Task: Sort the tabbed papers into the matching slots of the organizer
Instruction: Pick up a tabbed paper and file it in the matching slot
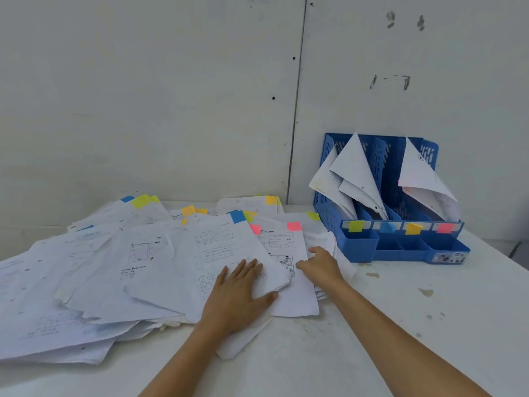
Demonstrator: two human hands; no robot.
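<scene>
Sorting looks barely begun: a few sheets stand in the blue organizer (357, 245), while most tabbed papers (143, 267) lie heaped on the worktop (400, 325). The left hand (237, 299) presses a blue-tabbed sheet (223, 247) with straight fingers. The right hand (322, 266) touches a pink-tabbed sheet (286, 242); whether it grips is unclear.

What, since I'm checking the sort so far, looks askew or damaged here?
The filed sheets slump and fold diagonally out of the blue organizer instead of standing straight. The unsorted pile on the table is fanned out loosely, with crumpled, ragged edges. Brownish stains mark the table beside the organizer.
</scene>
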